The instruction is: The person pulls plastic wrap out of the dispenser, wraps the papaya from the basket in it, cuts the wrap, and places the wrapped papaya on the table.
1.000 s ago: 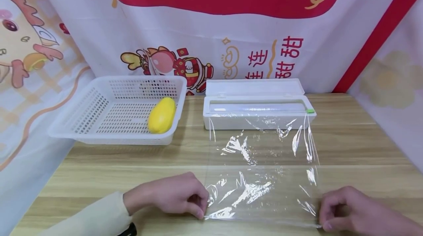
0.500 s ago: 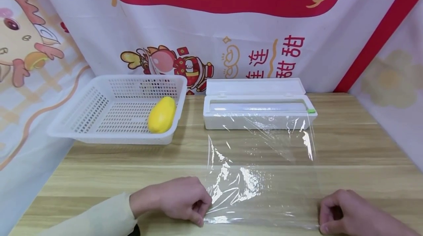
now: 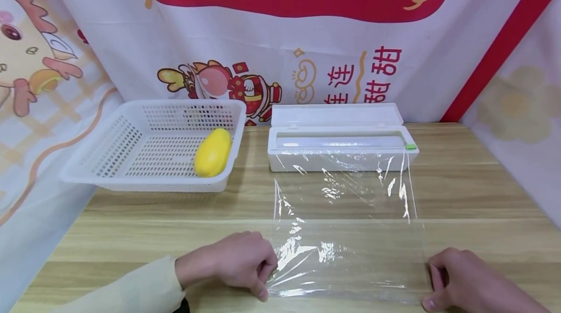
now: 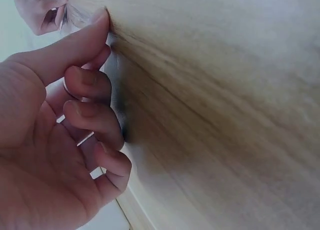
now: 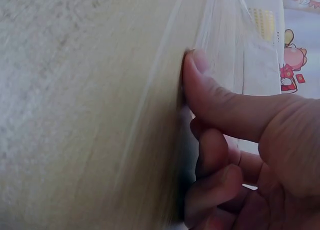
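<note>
A sheet of clear plastic film [image 3: 346, 235] stretches over the table from a white dispenser box [image 3: 337, 161], whose lid stands raised behind a roll. My left hand [image 3: 238, 262] pinches the film's near left corner between thumb and fingers. At the near right corner, my right hand [image 3: 471, 281] pinches the film's edge. The left wrist view shows the left hand [image 4: 65, 125] with thumb against the forefinger and the other fingers curled, low over the table. In the right wrist view the right hand [image 5: 250, 145] is curled with the thumb tip at the film's edge.
A white perforated basket [image 3: 153, 187] stands at the back left with a yellow oval fruit [image 3: 213, 152] in it. A green tab [image 3: 410, 147] sits at the box's right end. A printed cloth [image 3: 263, 35] hangs behind the wooden table [image 3: 175, 225].
Over the last second my left hand has moved slightly toward me, and the wrinkles and glints in the film have shifted. My right hand has stayed almost in place. Basket and box have not moved.
</note>
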A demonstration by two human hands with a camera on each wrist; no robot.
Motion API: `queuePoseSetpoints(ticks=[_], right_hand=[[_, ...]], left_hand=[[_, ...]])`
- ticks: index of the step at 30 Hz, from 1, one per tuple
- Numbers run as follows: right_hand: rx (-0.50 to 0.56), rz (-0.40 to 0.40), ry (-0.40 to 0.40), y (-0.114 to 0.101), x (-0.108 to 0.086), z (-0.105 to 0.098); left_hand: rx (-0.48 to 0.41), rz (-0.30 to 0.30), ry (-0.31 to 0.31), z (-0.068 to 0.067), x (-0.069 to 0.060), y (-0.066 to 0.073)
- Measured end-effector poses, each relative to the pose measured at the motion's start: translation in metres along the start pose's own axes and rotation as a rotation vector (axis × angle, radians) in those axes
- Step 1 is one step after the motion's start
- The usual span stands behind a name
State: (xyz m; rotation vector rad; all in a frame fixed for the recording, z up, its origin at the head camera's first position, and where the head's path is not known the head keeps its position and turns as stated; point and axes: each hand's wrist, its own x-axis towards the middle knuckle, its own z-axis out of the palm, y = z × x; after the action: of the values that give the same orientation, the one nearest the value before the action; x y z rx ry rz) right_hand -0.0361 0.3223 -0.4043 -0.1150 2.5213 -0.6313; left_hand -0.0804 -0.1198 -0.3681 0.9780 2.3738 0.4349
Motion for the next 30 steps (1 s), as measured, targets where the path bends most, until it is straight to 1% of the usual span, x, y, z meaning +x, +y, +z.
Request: queuePoseSetpoints(ticks=[3, 4, 7, 10, 11, 13, 15, 16, 20, 23, 27, 30], right_hand=[[-0.022, 0.045, 0.013, -0.002, 0.001, 0.002], [-0.021, 0.061, 0.013, -0.003, 0.002, 0.002], [-0.013, 0.083, 0.008, -0.005, 0.002, 0.002], [-0.023, 0.069, 0.012, -0.004, 0.002, 0.002], [-0.027, 0.049, 0.014, -0.003, 0.001, 0.001], [-0.035, 0.02, 0.014, -0.002, 0.001, 0.0], [-0.034, -0.002, 0.011, -0.001, 0.001, -0.001], [-0.03, 0.0, 0.006, -0.001, 0.001, -0.001], [-0.025, 0.021, -0.007, -0.001, 0.002, -0.002], [-0.035, 0.007, -0.003, 0.0, 0.002, -0.002], [-0.048, -0.03, 0.009, 0.004, 0.003, -0.002], [-0.046, -0.039, 0.01, 0.007, 0.004, -0.002]], left_hand=[[0.003, 0.004, 0.004, 0.0, 0.001, 0.0], [0.01, 0.02, 0.003, 0.0, 0.001, -0.001], [0.082, 0.082, -0.002, 0.0, 0.002, 0.0], [0.173, 0.148, 0.009, 0.0, 0.001, 0.002], [0.2, 0.161, 0.015, 0.0, 0.001, 0.003], [0.225, 0.182, 0.027, 0.0, 0.0, 0.004], [0.226, 0.2, 0.028, -0.001, 0.001, 0.002], [0.221, 0.204, 0.027, -0.002, 0.001, 0.001], [0.149, 0.175, -0.011, -0.005, 0.001, -0.004], [0.078, 0.144, -0.025, -0.007, 0.002, -0.006], [0.039, 0.122, 0.01, -0.008, 0.005, -0.008], [0.067, 0.079, 0.04, -0.007, 0.007, -0.007]])
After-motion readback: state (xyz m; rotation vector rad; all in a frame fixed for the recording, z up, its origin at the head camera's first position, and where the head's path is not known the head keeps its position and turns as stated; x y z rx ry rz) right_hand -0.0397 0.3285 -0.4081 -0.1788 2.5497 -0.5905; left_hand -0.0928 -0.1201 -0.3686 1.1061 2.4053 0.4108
